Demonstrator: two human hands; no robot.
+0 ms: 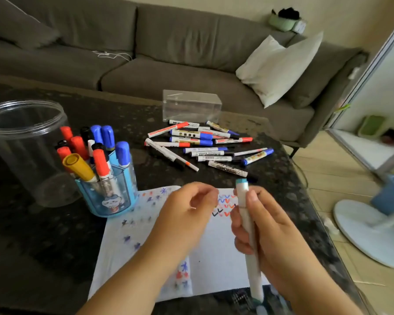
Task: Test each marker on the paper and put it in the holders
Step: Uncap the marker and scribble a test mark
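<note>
My right hand (pixel 268 226) grips a long white marker (pixel 248 235) with teal ends, held nearly upright above the paper (pixel 218 251). My left hand (pixel 184 214) hovers just left of it, fingers loosely curled, holding nothing. The white paper lies on the dark table and bears red, blue and black test marks. A blue cartoon holder (pixel 109 196) at the left is packed with red, blue, black and yellow markers. Several loose markers (pixel 203 144) lie in a heap beyond the paper.
A large clear round jar (pixel 25 142) stands at the far left. A clear rectangular box (pixel 191 105) sits behind the marker heap. A grey sofa with a white cushion (pixel 280 67) runs along the back. The table's right edge drops to the floor, where a white fan base (pixel 369 233) stands.
</note>
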